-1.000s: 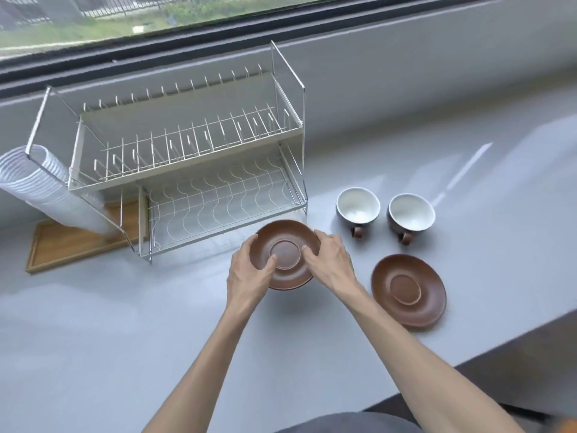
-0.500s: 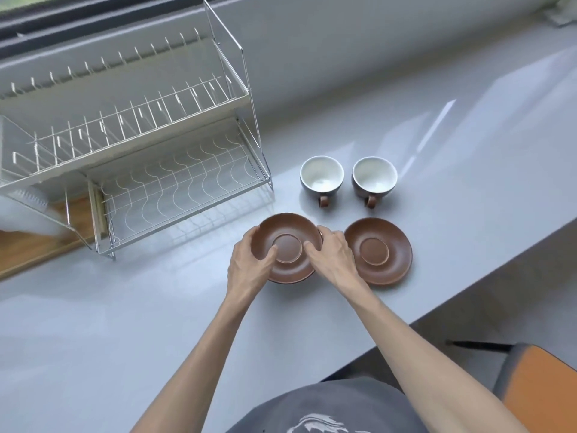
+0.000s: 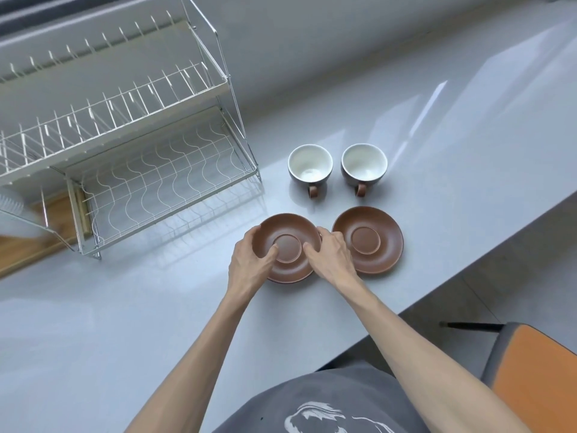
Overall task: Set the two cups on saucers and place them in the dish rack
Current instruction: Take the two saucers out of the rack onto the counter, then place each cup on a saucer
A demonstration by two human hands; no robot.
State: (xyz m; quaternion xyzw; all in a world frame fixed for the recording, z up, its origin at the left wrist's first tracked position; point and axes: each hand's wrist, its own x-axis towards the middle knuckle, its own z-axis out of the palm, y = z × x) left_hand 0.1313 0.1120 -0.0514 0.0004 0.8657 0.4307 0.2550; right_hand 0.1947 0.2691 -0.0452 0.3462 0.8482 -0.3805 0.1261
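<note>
Two brown saucers lie side by side on the grey counter. My left hand point(image 3: 251, 260) grips the left rim of the left saucer point(image 3: 288, 246), thumb on top near its centre ring. My right hand point(image 3: 331, 256) grips the same saucer's right rim, thumb on top too. The right saucer point(image 3: 367, 239) lies bare, touching or nearly touching the left one. Behind them stand two upright grey cups with white insides and brown handles toward me: the left cup point(image 3: 310, 167) and the right cup point(image 3: 363, 165). The white two-tier wire dish rack point(image 3: 131, 145) stands to the left, both tiers bare.
A wooden tray point(image 3: 28, 245) lies under the rack's left end, with a blurred white ribbed object point(image 3: 12, 214) over it. The counter's front edge runs diagonally at the right. An orange-seated chair point(image 3: 537, 379) stands below that edge.
With both hands I have slid the left saucer rightward, away from the rack's front, until it sits beside the right saucer. The camera has tilted down and panned right.
</note>
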